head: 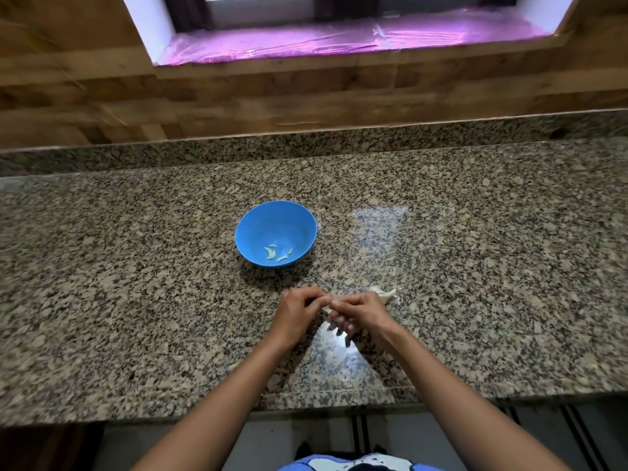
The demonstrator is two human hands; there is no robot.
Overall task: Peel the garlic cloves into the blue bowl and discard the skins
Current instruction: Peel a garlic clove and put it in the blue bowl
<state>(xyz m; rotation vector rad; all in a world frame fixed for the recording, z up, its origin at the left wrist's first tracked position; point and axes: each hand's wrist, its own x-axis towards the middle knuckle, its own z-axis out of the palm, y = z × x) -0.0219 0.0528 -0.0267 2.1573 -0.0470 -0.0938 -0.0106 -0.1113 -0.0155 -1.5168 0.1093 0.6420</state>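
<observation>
A speckled granite counter [136,266] runs below a wood-panelled wall [102,96] and a window ledge [339,39] covered in shiny pink film. Over the near middle of the counter the left hand [299,309] and right hand [360,314] meet fingertip to fingertip. Both have their fingers curled in, pinching a small pale garlic clove [328,310] between them. Only a sliver of it shows, so I cannot tell its long axis or how much skin is left on it. Just beyond the right hand, to the far right, lies the rest of the garlic head [384,294], white and papery, with a few flakes beside it. The blue bowl [258,232] stands upright on the far left of the hands, near but apart. It is closer to the left hand, so the drop would probably go forward and slightly left. In the bottom of the bowl lie a few peeled cloves [277,253], pale yellow-green and crescent-shaped, clustered toward the near side. Judging by how few they are, the peeling seems to be at an early stage.
</observation>
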